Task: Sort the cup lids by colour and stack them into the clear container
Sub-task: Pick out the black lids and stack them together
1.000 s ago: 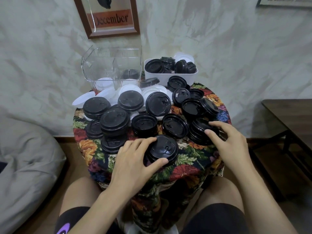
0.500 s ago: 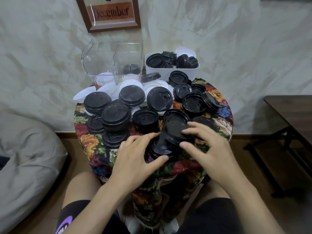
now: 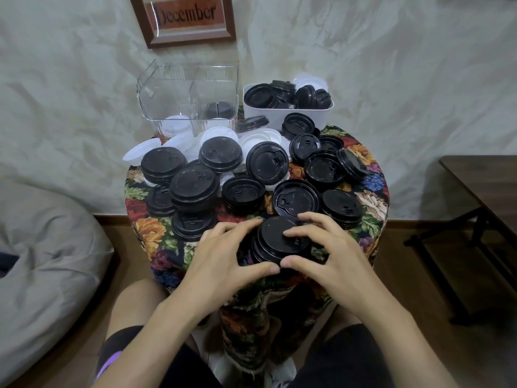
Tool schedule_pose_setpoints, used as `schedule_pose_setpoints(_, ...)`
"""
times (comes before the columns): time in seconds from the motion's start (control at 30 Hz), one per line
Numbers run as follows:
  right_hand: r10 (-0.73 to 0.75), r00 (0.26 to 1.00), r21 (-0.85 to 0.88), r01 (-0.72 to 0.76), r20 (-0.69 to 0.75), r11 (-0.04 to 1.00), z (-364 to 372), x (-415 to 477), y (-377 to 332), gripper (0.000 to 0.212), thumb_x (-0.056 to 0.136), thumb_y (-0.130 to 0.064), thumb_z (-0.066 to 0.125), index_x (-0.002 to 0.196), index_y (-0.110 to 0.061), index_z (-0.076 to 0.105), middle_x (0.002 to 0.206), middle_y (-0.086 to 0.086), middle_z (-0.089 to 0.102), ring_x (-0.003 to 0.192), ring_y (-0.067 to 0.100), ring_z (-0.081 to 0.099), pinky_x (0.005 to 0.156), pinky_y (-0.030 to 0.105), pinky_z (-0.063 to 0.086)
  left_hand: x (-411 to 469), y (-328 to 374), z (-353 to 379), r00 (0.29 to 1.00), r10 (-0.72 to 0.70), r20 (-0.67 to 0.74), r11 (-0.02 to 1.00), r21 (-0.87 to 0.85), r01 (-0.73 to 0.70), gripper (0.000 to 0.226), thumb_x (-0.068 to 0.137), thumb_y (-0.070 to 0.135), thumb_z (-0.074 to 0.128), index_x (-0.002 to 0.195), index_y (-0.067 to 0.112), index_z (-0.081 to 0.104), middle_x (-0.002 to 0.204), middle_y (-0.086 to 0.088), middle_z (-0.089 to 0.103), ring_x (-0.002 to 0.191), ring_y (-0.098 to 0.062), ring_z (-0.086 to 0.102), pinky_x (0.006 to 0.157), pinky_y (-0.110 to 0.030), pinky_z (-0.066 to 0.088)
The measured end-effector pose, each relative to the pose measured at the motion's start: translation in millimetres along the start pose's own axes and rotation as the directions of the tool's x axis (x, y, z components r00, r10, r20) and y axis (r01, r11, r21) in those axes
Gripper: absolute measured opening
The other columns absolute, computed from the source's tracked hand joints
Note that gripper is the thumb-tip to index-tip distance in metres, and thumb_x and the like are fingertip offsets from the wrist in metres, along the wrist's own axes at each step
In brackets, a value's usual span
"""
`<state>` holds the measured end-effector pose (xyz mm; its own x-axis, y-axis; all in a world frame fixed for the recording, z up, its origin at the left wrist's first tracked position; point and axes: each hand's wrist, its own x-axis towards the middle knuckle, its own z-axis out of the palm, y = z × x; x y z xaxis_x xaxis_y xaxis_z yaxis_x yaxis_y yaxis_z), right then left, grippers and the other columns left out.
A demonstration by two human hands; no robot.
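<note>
At the bottom centre of the frame, the left hand (image 3: 223,266) and the right hand (image 3: 334,266) are clasping a short stack of black lids (image 3: 275,238) from either side. Each grip is partly closed, with fingers curling over the far edge of the top lid and thumbs pressing the near edge, thumb tips nearly meeting. The stack is sitting at the near edge of the round tabletop (image 3: 156,228), which is wearing a floral cloth (image 3: 369,203). Just behind it, toward the middle of the frame, many more loose black lids (image 3: 194,186) are lying singly or in low stacks, some right way up and some turned over, crowding the cloth from left to right. Behind them a row of white lids (image 3: 260,140) is peeking out, partly covered by the black ones. At the far edge, left of centre, the clear container (image 3: 193,88) is standing upright, showing white lids in its left part and a black lid in its right part. Just to its right a white tub (image 3: 279,113) is holding more black lids. At the top of the frame, a framed "December" print (image 3: 186,18) is hanging on the wall.
</note>
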<state>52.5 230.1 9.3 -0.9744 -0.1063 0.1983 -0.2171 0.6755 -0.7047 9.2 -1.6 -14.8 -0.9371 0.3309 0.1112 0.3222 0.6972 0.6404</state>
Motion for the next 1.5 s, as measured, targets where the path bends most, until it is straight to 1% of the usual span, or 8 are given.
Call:
schedule_pose_setpoints(0.2,0.023,0.993,0.057,-0.03,0.119,0.998,-4.3,2.8,4.1,0.041,0.084,-0.05,0.078,0.123,-0.056,0.065,0.148,-0.041,0.041,0.137,-0.021,0.033,0.109,0.015,0.029,1.3,-1.8,-6.1,0.992,0.029,0.123,0.999,0.014,-0.031,0.089,0.074,0.088,0.052,0.151,0.065,0.014,0.145,0.018,0.044,0.137,-0.013,0.031,0.114,-0.037,0.031)
schedule_pose_setpoints(0.37,0.05,0.982,0.107,-0.07,0.179,0.992,-4.4,4.8,7.7,0.042,0.086,-0.044,0.079,0.123,-0.057,0.064,0.149,-0.038,0.038,0.138,-0.013,0.038,0.116,0.03,0.04,2.3,-5.8,-7.6,0.984,0.075,0.164,0.996,0.035,-0.082,0.09,0.077,0.093,0.044,0.155,0.059,0.015,0.153,0.02,0.038,0.142,-0.007,0.027,0.115,-0.032,0.026)
schedule_pose_setpoints(0.57,0.06,0.992,0.095,-0.071,0.111,0.993,0.0,4.3,7.5,0.052,0.071,-0.084,0.064,0.119,-0.064,0.064,0.144,-0.039,0.045,0.136,-0.013,0.039,0.118,0.04,0.038,2.2,-2.9,-1.2,0.995,0.08,0.064,0.996,0.044,-0.083,0.082,0.083,0.089,0.034,0.156,0.053,0.027,0.146,0.029,0.043,0.138,0.002,0.034,0.112,-0.026,0.027)
schedule_pose_setpoints(0.7,0.084,0.994,0.142,-0.093,0.067,0.985,4.8,1.5,9.0,0.06,0.074,-0.071,0.072,0.131,-0.056,0.058,0.136,-0.039,0.054,0.131,-0.015,0.046,0.114,0.037,0.042,2.1,-3.3,-1.5,0.996,0.062,0.063,0.998,0.025,-0.064,0.084,0.081,0.091,0.036,0.155,0.054,0.029,0.148,0.028,0.043,0.138,0.002,0.032,0.114,-0.028,0.027)
schedule_pose_setpoints(0.8,0.13,0.987,0.162,-0.145,0.099,0.976,5.0,2.0,12.5,0.086,0.065,-0.084,0.072,0.143,-0.059,0.044,0.137,-0.04,0.053,0.132,-0.009,0.049,0.113,0.038,0.044,2.5,-4.2,-2.0,0.996,0.049,0.071,0.999,0.016,-0.05,0.087,0.078,0.093,0.038,0.155,0.054,0.03,0.15,0.026,0.043,0.14,-0.002,0.032,0.117,-0.033,0.029)
schedule_pose_setpoints(0.9,0.151,0.981,0.154,-0.169,0.125,0.973,4.6,3.7,13.0,0.094,0.059,-0.088,0.07,0.145,-0.062,0.04,0.143,-0.034,0.053,0.136,-0.008,0.046,0.116,0.038,0.042,1.8,-4.5,-2.4,0.995,0.063,0.079,0.997,0.033,-0.066,0.089,0.077,0.093,0.039,0.156,0.052,0.03,0.15,0.028,0.041,0.141,-0.002,0.032,0.118,-0.032,0.029)
schedule_pose_setpoints(1.13,0.137,0.98,0.022,-0.142,0.146,0.99,-0.6,6.2,7.5,0.093,0.063,-0.081,0.064,0.15,-0.055,0.04,0.149,-0.026,0.05,0.141,-0.004,0.04,0.116,0.028,0.037,0.8,-2.8,-1.8,0.993,0.104,0.05,0.994,0.039,-0.106,0.086,0.079,0.09,0.042,0.154,0.049,0.034,0.14,0.041,0.036,0.137,0.008,0.032,0.115,-0.027,0.029)
schedule_pose_setpoints(1.5,0.128,0.981,0.077,-0.14,0.146,0.987,-0.3,5.9,14.5,0.089,0.063,-0.085,0.067,0.145,-0.061,0.041,0.147,-0.03,0.05,0.137,-0.005,0.044,0.116,0.036,0.04,0.4,-1.2,-0.2,0.999,0.037,0.026,0.999,0.019,-0.037,0.092,0.073,0.096,0.043,0.152,0.049,0.038,0.147,0.022,0.048,0.139,-0.008,0.04,0.116,-0.041,0.036)
